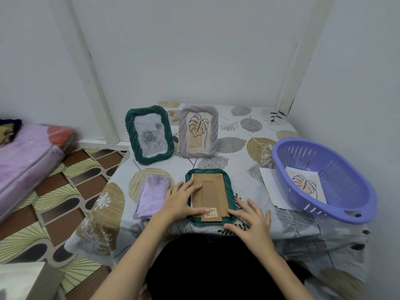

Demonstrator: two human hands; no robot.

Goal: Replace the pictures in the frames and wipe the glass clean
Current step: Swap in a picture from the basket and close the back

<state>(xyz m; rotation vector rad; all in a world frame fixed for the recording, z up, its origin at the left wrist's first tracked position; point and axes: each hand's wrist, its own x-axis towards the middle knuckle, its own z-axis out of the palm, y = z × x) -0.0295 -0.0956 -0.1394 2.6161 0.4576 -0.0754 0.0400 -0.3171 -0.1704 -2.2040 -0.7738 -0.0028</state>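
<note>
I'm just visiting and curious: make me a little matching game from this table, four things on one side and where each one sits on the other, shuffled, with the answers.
Things:
1. folded lilac cloth
2. purple basket
3. grey frame
4. face-down green frame

Places:
A. standing at the back, right of the upright green frame
B. at the right side of the table, with a leaf print inside
C. lying flat, left of the left hand
D. lying between the left hand and the right hand, cardboard back up

Pairs: 1-C, 2-B, 3-A, 4-D
</note>
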